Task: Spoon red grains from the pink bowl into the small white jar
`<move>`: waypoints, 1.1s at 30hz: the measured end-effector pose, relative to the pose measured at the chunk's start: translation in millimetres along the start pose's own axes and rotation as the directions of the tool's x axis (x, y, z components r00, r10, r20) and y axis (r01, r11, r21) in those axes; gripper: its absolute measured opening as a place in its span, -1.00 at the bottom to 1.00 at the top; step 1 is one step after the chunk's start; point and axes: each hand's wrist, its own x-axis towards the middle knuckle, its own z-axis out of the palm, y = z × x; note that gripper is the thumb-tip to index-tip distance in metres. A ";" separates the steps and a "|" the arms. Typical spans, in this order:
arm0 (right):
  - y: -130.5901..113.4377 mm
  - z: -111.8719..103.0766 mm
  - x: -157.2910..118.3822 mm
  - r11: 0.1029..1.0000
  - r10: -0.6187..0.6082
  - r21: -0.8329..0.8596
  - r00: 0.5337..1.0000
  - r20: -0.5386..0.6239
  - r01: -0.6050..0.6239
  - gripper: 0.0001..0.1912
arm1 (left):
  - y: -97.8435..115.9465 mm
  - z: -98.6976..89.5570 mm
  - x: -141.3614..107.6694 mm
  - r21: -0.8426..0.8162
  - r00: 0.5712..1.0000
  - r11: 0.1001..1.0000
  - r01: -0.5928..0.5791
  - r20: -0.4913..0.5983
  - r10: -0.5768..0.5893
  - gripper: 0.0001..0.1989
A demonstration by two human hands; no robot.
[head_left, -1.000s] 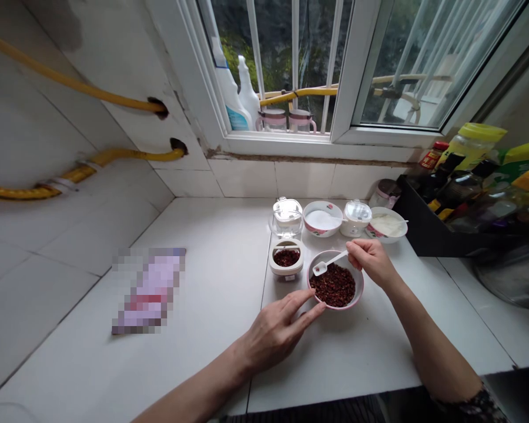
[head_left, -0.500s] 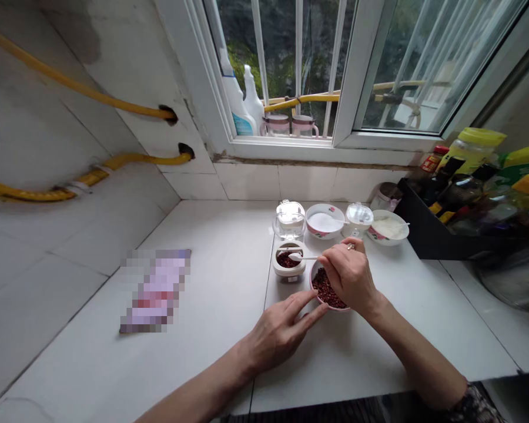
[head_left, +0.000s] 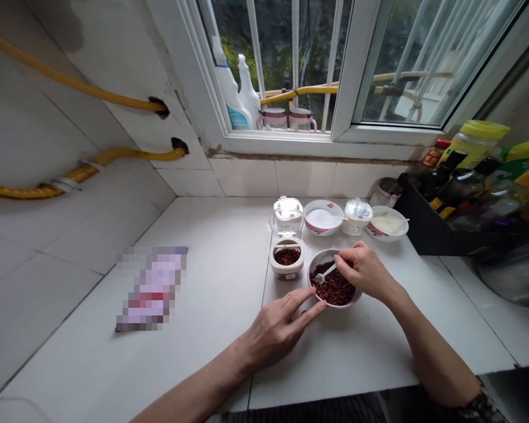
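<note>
My right hand (head_left: 365, 271) pinches the handle of a small white spoon (head_left: 320, 278). The spoon's head rests on dark red, dried grains, which look like peppercorns, inside a pink-rimmed bowl (head_left: 355, 298). With fingers stretched out, my left hand (head_left: 278, 329) touches the near left side of that bowl's rim. Just behind and left stands a seasoning jar (head_left: 287, 273) with a cream rim, its clear lid raised and similar red grains inside. A narrow bar crosses the jar's mouth.
Behind are a floral bowl of white powder (head_left: 324, 232), a closed clear-lidded jar (head_left: 357, 220) and a bowl of pale grains (head_left: 388, 237). A black box of bottles (head_left: 417, 235) stands right. A blurred purple packet (head_left: 152, 291) lies left. Yellow pipes (head_left: 114, 101) run along the wall.
My right hand has brought the spoon from over the seasoning jar back down into the bowl, moving right. My left hand stays at the bowl's rim. The view has shifted slightly.
</note>
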 end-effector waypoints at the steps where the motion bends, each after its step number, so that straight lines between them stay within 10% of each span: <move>1: -1.7 0.9 0.0 1.000 0.009 0.009 1.000 0.014 -0.009 -0.59 | -0.1 0.0 0.0 -0.004 1.000 1.000 -0.001 -0.003 0.001 -0.54; 33: 5.4 -11.3 8.1 0.796 0.336 0.539 0.942 -0.013 -0.276 -0.51 | -0.6 1.6 -1.0 -0.019 1.000 1.000 0.002 -0.008 -0.002 -0.53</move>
